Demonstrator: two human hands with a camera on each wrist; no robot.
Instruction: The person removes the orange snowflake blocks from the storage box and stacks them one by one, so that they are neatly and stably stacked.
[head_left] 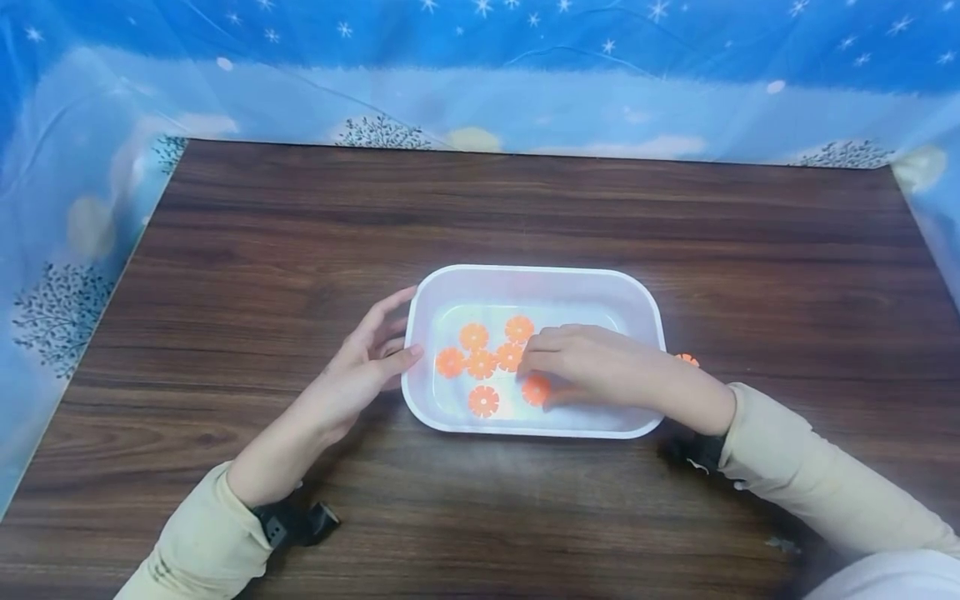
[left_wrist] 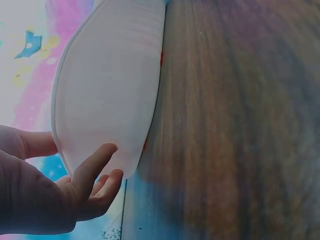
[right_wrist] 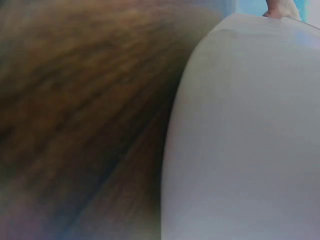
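Note:
A white plastic tub [head_left: 457, 425] sits on the table with several orange notched discs [head_left: 483, 401] inside on its floor. My left hand [head_left: 358, 367] holds the tub's left end, its thumb lying over the rim. In the left wrist view, the fingers [left_wrist: 102, 160] bend against the outer wall. My right hand [head_left: 581, 367] reaches down into the tub, fingers curved over the discs. One disc [head_left: 536, 390] shows between its fingertips and thumb; I cannot tell whether they pinch it. In the right wrist view, the tub wall [right_wrist: 240, 125] hides that hand.
Another orange disc [head_left: 686, 360] lies outside the tub on the right, partly hidden by the right forearm. The dark wooden table [head_left: 300, 217] ends at a blue patterned cloth [head_left: 420, 75] behind. A small grey object [head_left: 783, 545] lies near the right sleeve.

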